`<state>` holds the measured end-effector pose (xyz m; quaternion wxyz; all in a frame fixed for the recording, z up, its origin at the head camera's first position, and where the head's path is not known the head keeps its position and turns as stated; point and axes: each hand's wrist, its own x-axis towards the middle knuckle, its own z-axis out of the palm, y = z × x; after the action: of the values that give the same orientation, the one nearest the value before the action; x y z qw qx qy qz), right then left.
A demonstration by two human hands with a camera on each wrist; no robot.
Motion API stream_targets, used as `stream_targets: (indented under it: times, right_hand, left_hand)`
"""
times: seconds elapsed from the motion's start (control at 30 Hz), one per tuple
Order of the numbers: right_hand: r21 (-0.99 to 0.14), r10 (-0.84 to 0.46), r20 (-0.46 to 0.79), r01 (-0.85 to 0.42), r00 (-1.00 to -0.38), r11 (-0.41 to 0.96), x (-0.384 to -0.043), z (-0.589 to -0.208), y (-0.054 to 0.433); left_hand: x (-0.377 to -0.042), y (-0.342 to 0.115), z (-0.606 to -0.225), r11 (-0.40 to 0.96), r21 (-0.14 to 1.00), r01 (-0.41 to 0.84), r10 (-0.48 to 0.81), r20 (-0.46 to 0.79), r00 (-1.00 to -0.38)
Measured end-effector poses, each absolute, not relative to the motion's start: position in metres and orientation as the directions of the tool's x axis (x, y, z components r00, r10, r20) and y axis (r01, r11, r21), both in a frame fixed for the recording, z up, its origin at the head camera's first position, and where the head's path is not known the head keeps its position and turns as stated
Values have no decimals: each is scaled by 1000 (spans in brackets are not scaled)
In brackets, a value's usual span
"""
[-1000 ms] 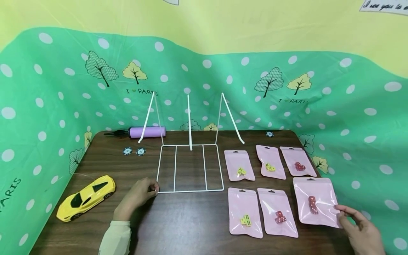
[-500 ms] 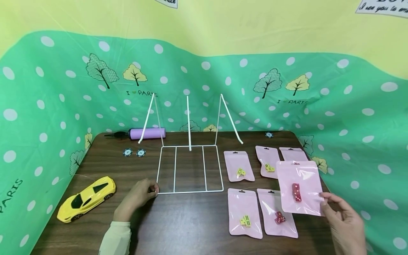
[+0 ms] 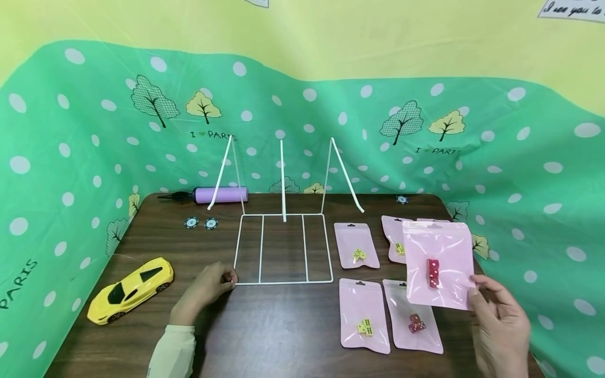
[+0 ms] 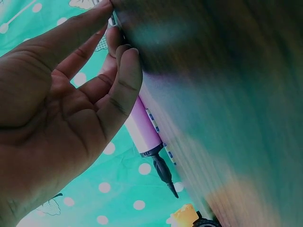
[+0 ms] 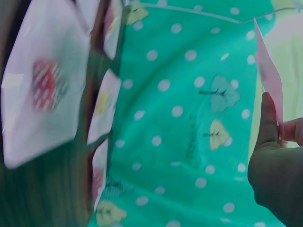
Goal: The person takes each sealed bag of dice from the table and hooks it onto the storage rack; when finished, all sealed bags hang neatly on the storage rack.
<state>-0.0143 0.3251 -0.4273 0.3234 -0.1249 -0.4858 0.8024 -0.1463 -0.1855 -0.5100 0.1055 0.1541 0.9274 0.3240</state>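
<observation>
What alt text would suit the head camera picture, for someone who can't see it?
A right hand holds a pink pouch of red dice above a brown table where similar pouches lie. The left hand holds the near left corner of a white wire rack, beside a yellow toy car.

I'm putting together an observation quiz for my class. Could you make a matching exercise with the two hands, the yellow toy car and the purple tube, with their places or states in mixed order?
Column 1
1. yellow toy car
2. right hand
3. purple tube
4. left hand

Column 2
A. lying along the back edge of the table
B. at the near left corner of the white wire rack
C. standing on the table, to the left of the left hand
D. holding up a pink bag with red dice in it

Right pairs: 1-C, 2-D, 3-A, 4-B
</observation>
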Motion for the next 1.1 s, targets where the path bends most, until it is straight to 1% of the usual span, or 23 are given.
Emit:
stream_targets:
  times: [0.33,0.53,0.63,0.73,0.83,0.93,1.07,1.1]
  right_hand:
    - [-820,589,141,-427,-796,-381,-17,-419,292]
    - [-785,586,139,-450,-798,-426,-20,-420,275]
    - [-744,583,147,-478,-799,-467,-23,-420,267]
    - [-658,555,209,-536,-805,-529,-26,-421,260]
    - [-576,506,286,-568,-814,-588,-29,-420,253]
    - [-565,475,339,-579,-812,-588,-30,-417,246]
    - [-560,485,370,-606,-793,-565,-30,-411,239]
    - [-538,488,377,-615,-787,-576,-29,-410,237]
  left_hand:
    - [-145,-186,-508,741,637,210,351,-102,-931]
    - [-145,-187,-509,743,631,222,354,-88,-931]
    - [-144,-187,-509,740,632,230,360,-85,-929]
    - [-143,-188,-511,739,634,229,361,-86,-928]
    - [-142,-188,-511,740,634,224,357,-88,-930]
    - [-142,-188,-511,740,633,225,354,-84,-931]
    - [-142,-188,-510,742,629,230,354,-77,-932]
    - [-143,-188,-510,742,629,229,353,-77,-932]
